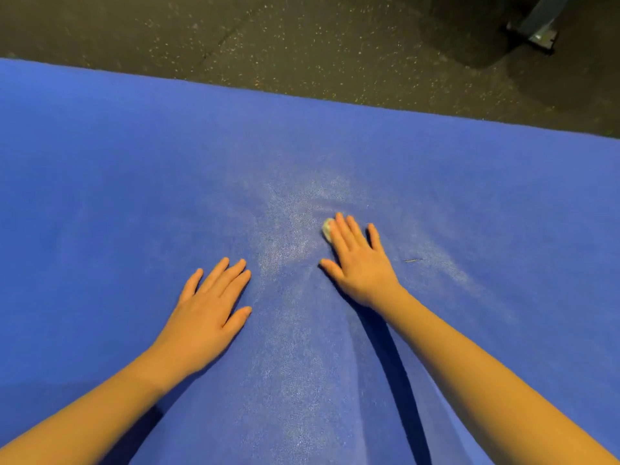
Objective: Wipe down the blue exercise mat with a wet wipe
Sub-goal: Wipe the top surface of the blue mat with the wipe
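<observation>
— So, how does the blue exercise mat [134, 196] look to handle?

— Big and soft, I'd judge. It spreads out under both hands and runs well past them on every side, and it creases a little around the right hand [360, 263], so it gives under pressure. It needs no lifting, only pinning.

— Is that what the left hand [208, 310] is for?

— Seemingly. It lies flat, palm down, fingers spread wide, holding nothing, just beside the pale, scuffed-looking patch [295, 229] that sits between the two hands.

— And the right hand?

— Also flat and palm down, fingers nearly straight, pressing the wet wipe [327, 229] onto the mat. Only a small bunched edge of the wipe peeks out beside the index finger; the rest is hidden beneath the fingers.

— How will the wipe behave?

— Light, limp and damp, likely to ball up or slide out. Best kept trapped under the flats of the fingers, not pinched.

— Anything else nearby?

— A thin dark sliver [412, 260] on the mat, just to the right of the right hand; I can't tell what it is.
</observation>
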`<control>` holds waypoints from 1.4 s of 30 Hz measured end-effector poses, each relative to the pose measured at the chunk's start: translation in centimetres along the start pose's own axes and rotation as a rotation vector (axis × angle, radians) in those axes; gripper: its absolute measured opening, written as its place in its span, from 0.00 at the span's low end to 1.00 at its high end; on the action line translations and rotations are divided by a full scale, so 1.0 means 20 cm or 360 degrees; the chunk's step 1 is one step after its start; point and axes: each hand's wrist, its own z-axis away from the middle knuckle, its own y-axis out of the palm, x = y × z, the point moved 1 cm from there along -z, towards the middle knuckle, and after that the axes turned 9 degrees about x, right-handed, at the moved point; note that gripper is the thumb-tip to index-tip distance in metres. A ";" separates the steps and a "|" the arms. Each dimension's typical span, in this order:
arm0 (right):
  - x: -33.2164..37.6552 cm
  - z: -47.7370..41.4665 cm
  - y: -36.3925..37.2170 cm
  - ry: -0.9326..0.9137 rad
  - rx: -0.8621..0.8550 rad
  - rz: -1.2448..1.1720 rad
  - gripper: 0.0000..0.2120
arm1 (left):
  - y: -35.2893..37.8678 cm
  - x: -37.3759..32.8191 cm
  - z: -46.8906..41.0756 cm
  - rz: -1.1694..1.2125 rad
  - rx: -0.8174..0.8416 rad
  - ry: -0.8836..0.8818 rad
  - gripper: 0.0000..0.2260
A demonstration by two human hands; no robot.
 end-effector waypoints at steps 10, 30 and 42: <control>0.00 -0.11 -0.03 -0.0192 -0.0026 -0.0004 0.41 | -0.01 0.06 -0.16 -0.0261 0.0001 -0.0014 0.30; -0.03 -0.62 -0.28 0.0239 -0.0223 -0.0248 0.35 | -0.16 0.26 -0.44 -0.0390 -0.0031 0.0042 0.29; -0.05 -0.90 -0.42 0.0449 -0.0275 -0.0346 0.33 | -0.11 0.28 -0.45 -0.0470 -0.0093 0.0050 0.26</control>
